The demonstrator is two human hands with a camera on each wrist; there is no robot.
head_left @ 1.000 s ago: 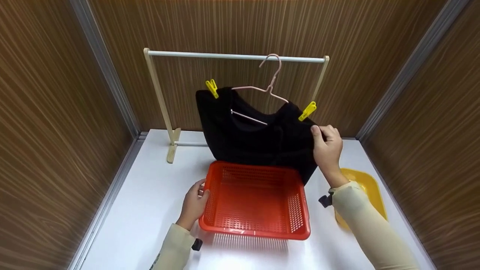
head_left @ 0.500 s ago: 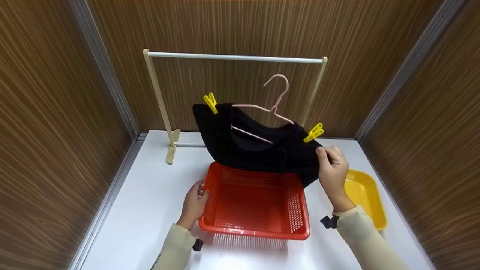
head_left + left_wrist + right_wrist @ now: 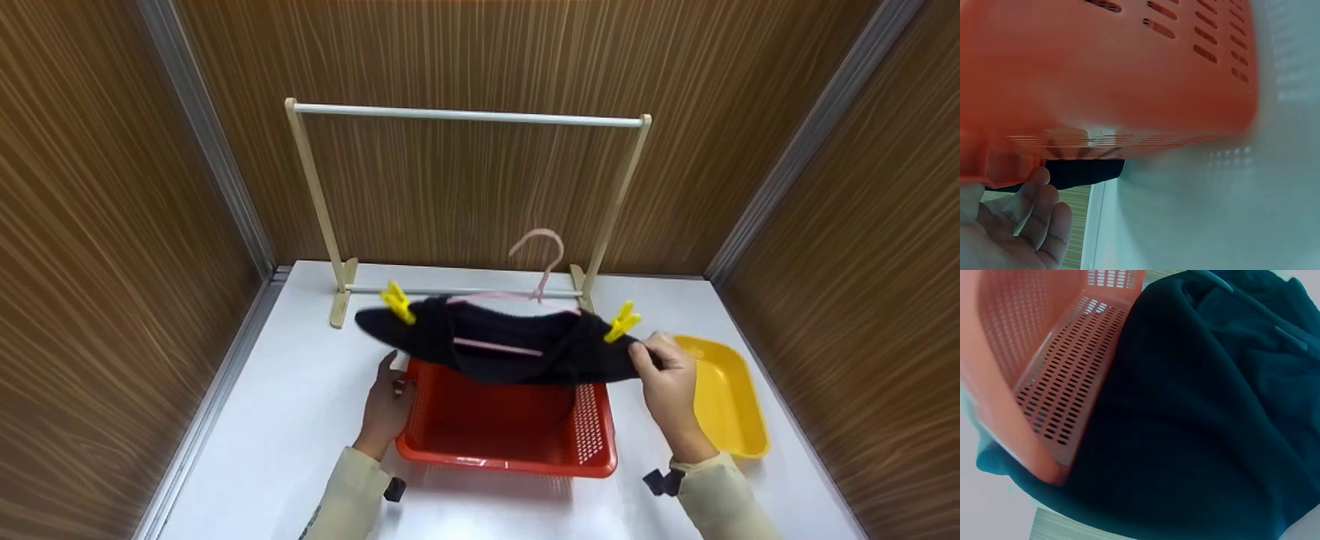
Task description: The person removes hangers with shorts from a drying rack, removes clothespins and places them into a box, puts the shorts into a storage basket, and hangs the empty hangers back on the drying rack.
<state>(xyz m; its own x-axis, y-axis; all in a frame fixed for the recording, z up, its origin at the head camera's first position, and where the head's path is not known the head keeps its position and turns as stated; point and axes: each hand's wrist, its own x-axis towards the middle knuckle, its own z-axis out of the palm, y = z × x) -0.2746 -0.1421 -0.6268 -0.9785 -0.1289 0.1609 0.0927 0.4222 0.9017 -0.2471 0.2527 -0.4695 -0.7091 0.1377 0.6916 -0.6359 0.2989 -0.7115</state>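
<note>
A black garment (image 3: 510, 370) with a wide neckline tilts over the back of the red basket (image 3: 506, 466). Inside it is a pink hanger (image 3: 560, 251), its hook free in the air. One yellow clothespin (image 3: 397, 303) is clipped at the left shoulder and another yellow clothespin (image 3: 622, 322) at the right. My right hand (image 3: 670, 390) pinches the garment's right edge between thumb and fingers. At the basket's left rim, my left hand (image 3: 386, 409) grips it, fingers (image 3: 1044, 208) under the lip in the left wrist view. Dark cloth fills most of the right wrist view beside the perforated basket wall.
Behind the basket stands a rack with a white top rail (image 3: 469, 115) and wooden legs. A yellow tray (image 3: 727, 390) lies on the white table (image 3: 277, 390) to the right. Wood-patterned walls (image 3: 480, 60) enclose the table at the back and sides.
My right hand has lowered the garment and hanger from rail height to just above the basket, tipping the neckline toward me. The left hand has stayed at the basket's rim.
</note>
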